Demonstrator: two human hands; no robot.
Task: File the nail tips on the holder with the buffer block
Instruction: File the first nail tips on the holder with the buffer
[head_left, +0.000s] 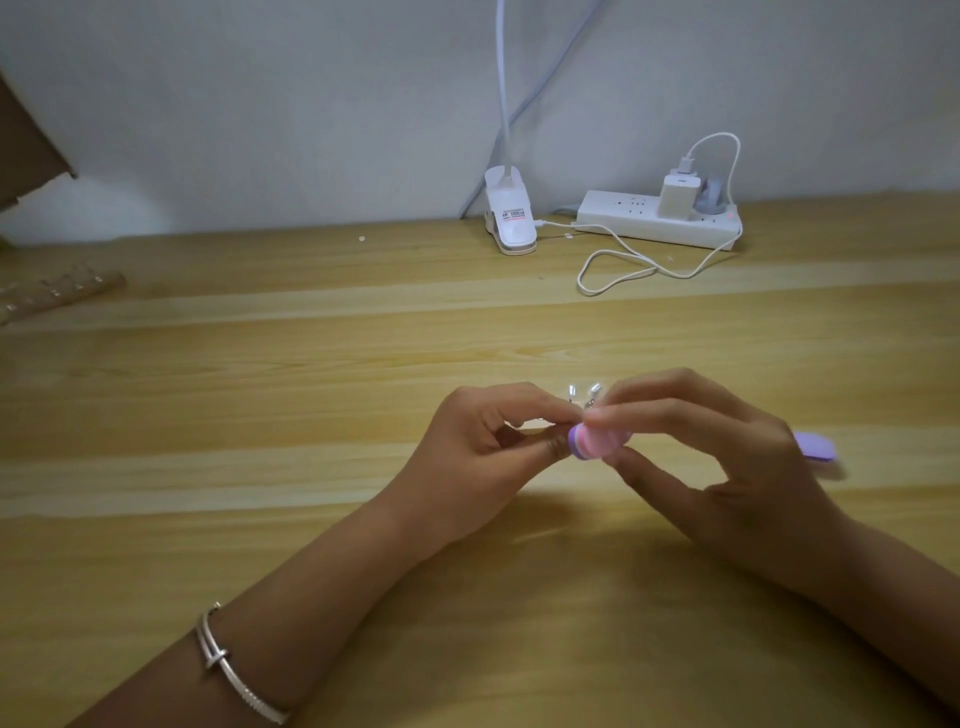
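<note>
The left hand (483, 457) pinches the mostly hidden holder, nail tips (573, 391) rising toward 12 o'clock; the right hand (727, 457), at 3 o'clock, pinches the buffer block (597, 441) just beneath them.

Both forearms come in from the bottom edge & angle inward, so my hands meet fingertip to fingertip at centre. L hand (483, 452): thumb & index curled, pinching the nail tip holder (572, 396), other fingers tucked under. R hand (727, 457): thumb below, index & middle on top, pinching the buffer block (597, 441); remaining fingers loosely bent.
</note>
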